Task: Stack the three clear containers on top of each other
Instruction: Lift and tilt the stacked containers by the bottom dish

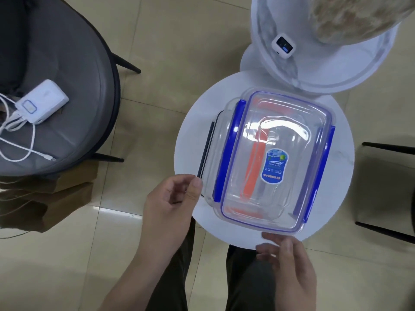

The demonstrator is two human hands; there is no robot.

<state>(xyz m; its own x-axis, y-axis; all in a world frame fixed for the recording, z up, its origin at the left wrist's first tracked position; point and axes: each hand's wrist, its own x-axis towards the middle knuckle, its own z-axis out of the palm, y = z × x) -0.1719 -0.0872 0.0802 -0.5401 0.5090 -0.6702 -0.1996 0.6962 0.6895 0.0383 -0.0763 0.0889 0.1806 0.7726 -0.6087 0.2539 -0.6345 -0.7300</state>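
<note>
Clear containers stand stacked on a round white table. The top one has a clear lid with blue clips and a blue oval label. Through it shows a container with orange clips. Under both lies a larger clear container with a black edge, sticking out to the left. My left hand hovers at the stack's near-left corner, fingers curled and apart, holding nothing. My right hand is at the near edge of the stack, its fingertips touching the lid's rim without gripping it.
A grey round chair at the left holds a white power bank with white cables. A taller white round table at the back carries a small white device. A dark stool stands at the right. Tiled floor surrounds everything.
</note>
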